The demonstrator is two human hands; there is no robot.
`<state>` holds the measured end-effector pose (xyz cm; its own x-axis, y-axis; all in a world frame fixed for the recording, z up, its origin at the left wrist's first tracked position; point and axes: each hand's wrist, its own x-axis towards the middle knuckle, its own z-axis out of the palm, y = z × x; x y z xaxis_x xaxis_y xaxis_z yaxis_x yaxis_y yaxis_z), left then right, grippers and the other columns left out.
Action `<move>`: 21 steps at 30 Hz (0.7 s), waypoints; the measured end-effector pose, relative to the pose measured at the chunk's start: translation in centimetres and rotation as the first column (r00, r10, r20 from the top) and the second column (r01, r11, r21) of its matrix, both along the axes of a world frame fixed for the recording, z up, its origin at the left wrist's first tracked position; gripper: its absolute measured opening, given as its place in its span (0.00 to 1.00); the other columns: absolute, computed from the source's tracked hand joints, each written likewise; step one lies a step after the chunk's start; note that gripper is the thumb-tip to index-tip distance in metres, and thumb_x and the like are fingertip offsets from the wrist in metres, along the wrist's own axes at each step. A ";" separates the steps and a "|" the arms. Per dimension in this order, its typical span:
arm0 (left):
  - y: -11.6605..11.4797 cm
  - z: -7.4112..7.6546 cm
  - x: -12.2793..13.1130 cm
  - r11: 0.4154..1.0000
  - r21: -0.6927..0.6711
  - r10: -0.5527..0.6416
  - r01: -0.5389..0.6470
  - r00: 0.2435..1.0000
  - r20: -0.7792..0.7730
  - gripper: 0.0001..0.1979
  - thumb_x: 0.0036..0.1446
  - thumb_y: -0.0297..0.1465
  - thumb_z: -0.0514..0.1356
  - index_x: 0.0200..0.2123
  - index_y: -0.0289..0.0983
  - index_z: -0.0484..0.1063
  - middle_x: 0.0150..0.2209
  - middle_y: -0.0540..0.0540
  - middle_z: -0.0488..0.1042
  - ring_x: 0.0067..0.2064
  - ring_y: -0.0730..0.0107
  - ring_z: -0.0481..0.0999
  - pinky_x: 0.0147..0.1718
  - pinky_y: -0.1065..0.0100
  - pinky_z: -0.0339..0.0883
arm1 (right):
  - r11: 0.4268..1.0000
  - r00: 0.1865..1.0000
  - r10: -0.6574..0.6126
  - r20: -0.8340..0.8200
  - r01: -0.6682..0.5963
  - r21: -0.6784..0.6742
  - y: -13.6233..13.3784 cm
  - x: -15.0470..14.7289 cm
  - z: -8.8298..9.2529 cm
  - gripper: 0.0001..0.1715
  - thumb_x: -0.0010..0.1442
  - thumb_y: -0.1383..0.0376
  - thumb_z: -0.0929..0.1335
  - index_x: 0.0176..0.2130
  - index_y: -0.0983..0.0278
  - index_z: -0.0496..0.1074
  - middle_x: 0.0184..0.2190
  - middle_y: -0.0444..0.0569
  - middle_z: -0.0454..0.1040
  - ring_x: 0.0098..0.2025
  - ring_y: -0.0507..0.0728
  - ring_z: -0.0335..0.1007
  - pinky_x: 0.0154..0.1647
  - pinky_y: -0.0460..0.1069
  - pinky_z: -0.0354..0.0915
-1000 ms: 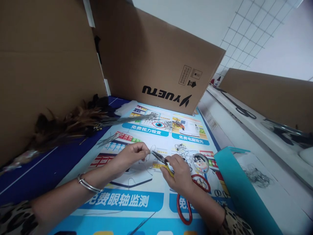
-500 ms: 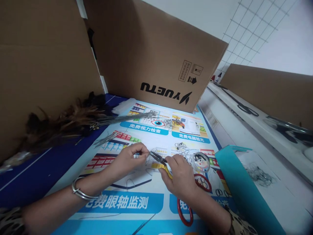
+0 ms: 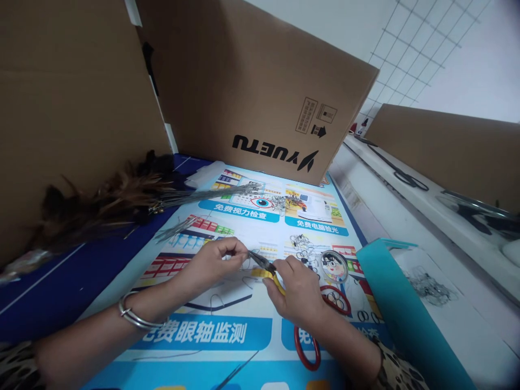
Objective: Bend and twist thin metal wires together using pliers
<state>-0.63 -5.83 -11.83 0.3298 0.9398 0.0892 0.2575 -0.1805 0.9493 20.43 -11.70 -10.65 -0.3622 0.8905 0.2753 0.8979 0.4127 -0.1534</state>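
My right hand (image 3: 298, 284) is wrapped round the yellow handles of a pair of needle-nose pliers (image 3: 263, 262), whose jaws point left. At the tip of the jaws, my left hand (image 3: 221, 261) pinches a thin piece of wire, mostly hidden by the fingers. A thin loop of wire (image 3: 246, 262) shows beside the pliers' tip. Loose bent wire (image 3: 216, 298) lies on the printed sheet below the hands. Under my right forearm are red-handled scissors (image 3: 307, 355), partly covered.
Bundles of straight wire (image 3: 219, 193) and brown feathers (image 3: 117, 195) lie at the left. Small wire pieces (image 3: 303, 246) and a round clear dish (image 3: 334, 266) sit beyond my right hand. A teal box (image 3: 406, 309) holds tangled wire. Cardboard (image 3: 260, 81) walls the back.
Both hands stay almost in place, with the pliers' tip still at the left fingers. The whole view has shifted very slightly.
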 end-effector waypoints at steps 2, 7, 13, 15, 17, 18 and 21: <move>0.0 0.0 0.0 1.000 0.004 0.004 -0.004 1.000 -0.003 0.07 0.51 0.31 0.57 0.24 0.35 0.69 0.24 0.52 0.67 0.28 0.72 0.64 0.28 0.72 0.57 | 1.000 1.000 0.003 0.005 -0.003 -0.002 0.0 0.0 0.1 0.19 0.62 0.54 0.60 0.43 0.64 0.68 0.35 0.53 0.70 0.37 0.57 0.67 0.32 0.47 0.59; -0.1 0.1 0.0 1.000 -0.018 -0.002 0.002 1.000 0.009 0.06 0.50 0.31 0.57 0.24 0.35 0.69 0.24 0.52 0.66 0.28 0.73 0.64 0.28 0.72 0.57 | 1.000 1.000 0.008 0.015 -0.008 -0.002 0.0 0.0 0.0 0.19 0.62 0.53 0.59 0.43 0.64 0.67 0.36 0.52 0.70 0.37 0.57 0.67 0.31 0.47 0.57; -0.1 0.2 0.1 1.000 -0.019 -0.010 0.010 1.000 0.009 0.06 0.50 0.30 0.57 0.24 0.35 0.69 0.23 0.52 0.67 0.27 0.73 0.63 0.28 0.72 0.56 | 1.000 0.999 0.006 0.036 -0.006 -0.014 0.1 0.1 0.0 0.18 0.62 0.53 0.59 0.41 0.63 0.67 0.35 0.51 0.69 0.36 0.57 0.67 0.30 0.47 0.56; 0.0 0.1 0.0 1.000 -0.009 -0.013 0.013 1.000 0.007 0.06 0.50 0.30 0.57 0.24 0.35 0.68 0.23 0.52 0.66 0.28 0.73 0.63 0.28 0.72 0.56 | 1.000 0.999 0.000 0.042 0.001 -0.015 0.0 0.0 0.0 0.18 0.62 0.54 0.59 0.41 0.63 0.67 0.35 0.51 0.69 0.36 0.57 0.67 0.29 0.47 0.55; 0.0 0.1 0.0 1.000 0.003 -0.020 0.020 1.000 0.005 0.05 0.50 0.30 0.57 0.24 0.35 0.68 0.23 0.53 0.66 0.27 0.73 0.63 0.28 0.72 0.56 | 1.000 0.999 -0.004 0.045 0.005 -0.015 -0.1 0.0 0.1 0.18 0.62 0.54 0.59 0.41 0.63 0.67 0.35 0.51 0.69 0.36 0.57 0.67 0.29 0.47 0.55; 0.0 0.1 0.0 1.000 0.008 -0.023 0.023 1.000 0.004 0.05 0.50 0.30 0.57 0.24 0.35 0.68 0.23 0.53 0.66 0.27 0.73 0.63 0.28 0.72 0.56 | 1.000 0.999 -0.005 0.046 0.005 -0.016 -0.1 0.0 0.1 0.18 0.62 0.53 0.59 0.41 0.63 0.66 0.35 0.51 0.70 0.36 0.57 0.67 0.29 0.47 0.54; -0.1 0.2 0.0 1.000 0.013 -0.027 0.027 1.000 0.002 0.06 0.50 0.30 0.56 0.24 0.36 0.68 0.23 0.53 0.66 0.27 0.73 0.63 0.27 0.72 0.56 | 1.000 0.999 -0.012 0.052 0.014 -0.021 -0.2 -0.1 0.1 0.18 0.62 0.53 0.58 0.40 0.63 0.66 0.35 0.51 0.70 0.35 0.57 0.67 0.28 0.47 0.54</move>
